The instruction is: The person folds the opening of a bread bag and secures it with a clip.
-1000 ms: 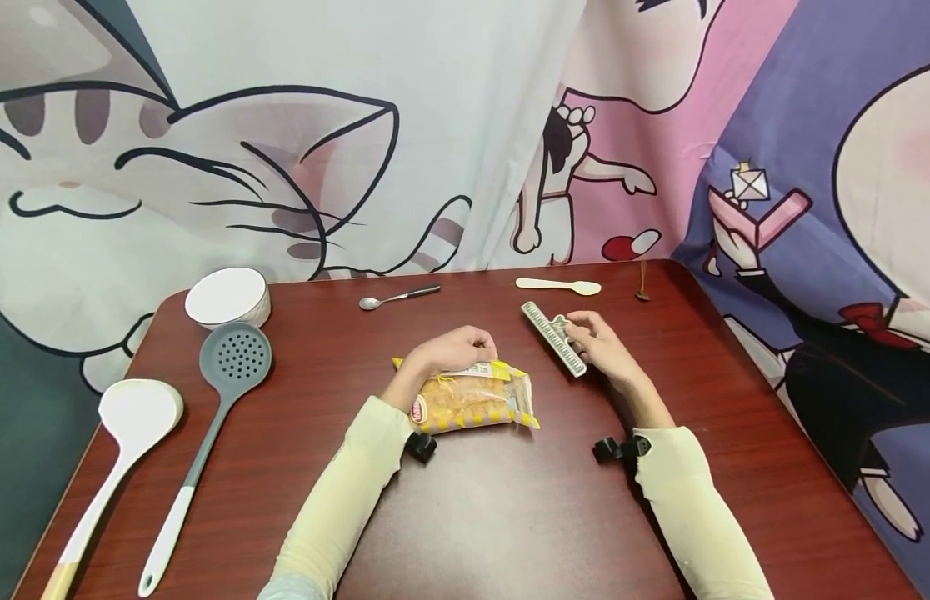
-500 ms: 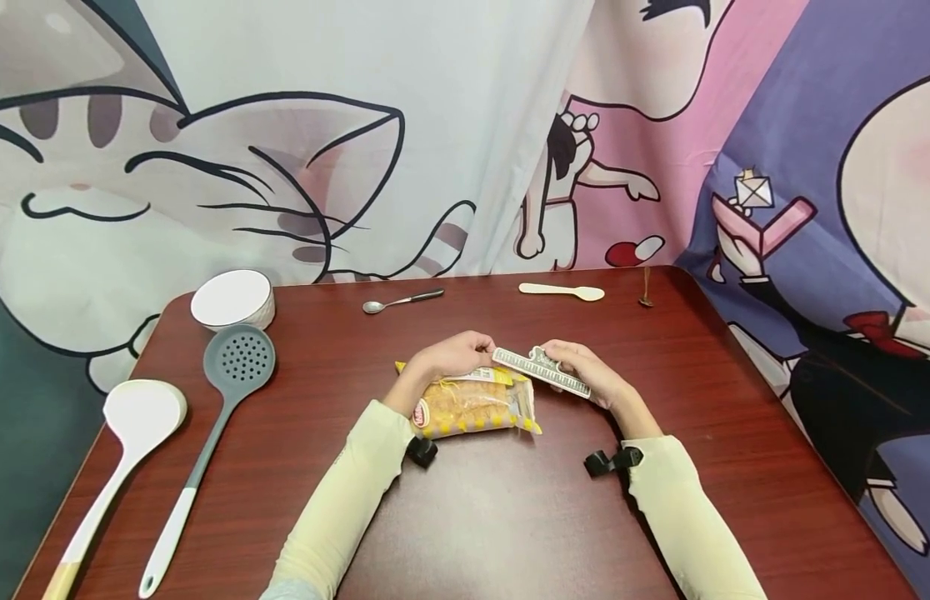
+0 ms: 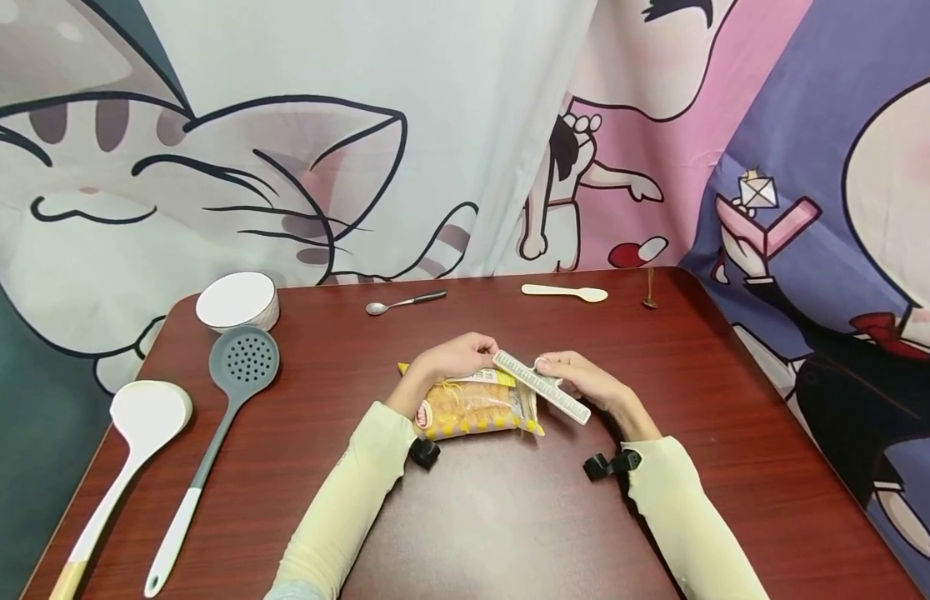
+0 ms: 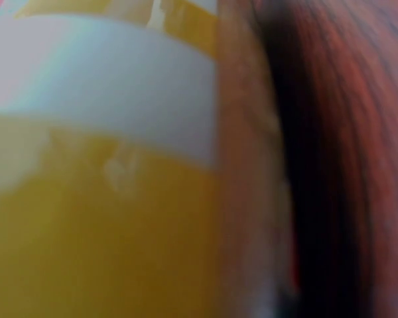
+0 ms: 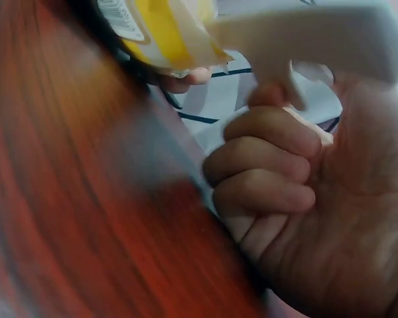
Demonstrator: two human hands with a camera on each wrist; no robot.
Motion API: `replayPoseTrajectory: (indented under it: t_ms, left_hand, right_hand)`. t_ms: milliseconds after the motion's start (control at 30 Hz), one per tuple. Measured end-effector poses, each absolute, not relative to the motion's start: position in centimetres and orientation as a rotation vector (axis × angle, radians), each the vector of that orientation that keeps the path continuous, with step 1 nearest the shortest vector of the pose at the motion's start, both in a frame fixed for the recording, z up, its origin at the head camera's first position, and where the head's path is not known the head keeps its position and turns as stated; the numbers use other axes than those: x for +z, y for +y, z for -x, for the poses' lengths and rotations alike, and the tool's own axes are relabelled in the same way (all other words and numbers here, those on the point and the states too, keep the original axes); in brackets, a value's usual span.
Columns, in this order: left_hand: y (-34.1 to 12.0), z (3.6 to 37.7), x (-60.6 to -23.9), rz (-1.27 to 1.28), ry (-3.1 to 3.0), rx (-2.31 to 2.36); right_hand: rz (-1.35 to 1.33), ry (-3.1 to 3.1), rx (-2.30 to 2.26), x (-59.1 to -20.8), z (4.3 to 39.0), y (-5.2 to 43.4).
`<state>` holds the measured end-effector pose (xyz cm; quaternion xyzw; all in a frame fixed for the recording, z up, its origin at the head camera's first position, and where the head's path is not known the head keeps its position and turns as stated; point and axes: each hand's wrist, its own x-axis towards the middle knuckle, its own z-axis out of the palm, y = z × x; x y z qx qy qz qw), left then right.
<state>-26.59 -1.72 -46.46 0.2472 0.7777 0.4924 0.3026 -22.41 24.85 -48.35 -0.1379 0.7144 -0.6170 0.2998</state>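
Note:
A yellow-edged clear snack bag lies on the dark red table in the head view. My left hand grips its far top edge, fingers curled over it. My right hand pinches a long pale grey sealing clip and holds it slanted against the bag's right end. In the right wrist view the clip is white and blurred above curled fingers, with the bag's corner beside it. The left wrist view is filled by the blurred yellow and white bag.
At the left lie a white bowl, a grey slotted spoon and a white ladle. A metal teaspoon, a pale wooden spoon and a small brown item lie near the far edge. Cartoon curtains hang behind.
My right hand lifted the clip from the table's right middle and brought it left to the bag's end. The left hand stayed on the bag.

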Motion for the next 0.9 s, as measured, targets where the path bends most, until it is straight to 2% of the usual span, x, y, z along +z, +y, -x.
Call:
replayPoseTrajectory:
  t_ms: [233,900]
  left_hand:
    - [-1.8,26.6,-46.5,-0.654,2.065,1.3]
    - [-1.7,26.6,-46.4,-0.568,1.976,1.479]
  right_hand:
    - [0.141,2.022,-1.836,-48.6,22.4,24.8]
    - [0.412,2.189,-1.597,-48.8,23.6,24.8]
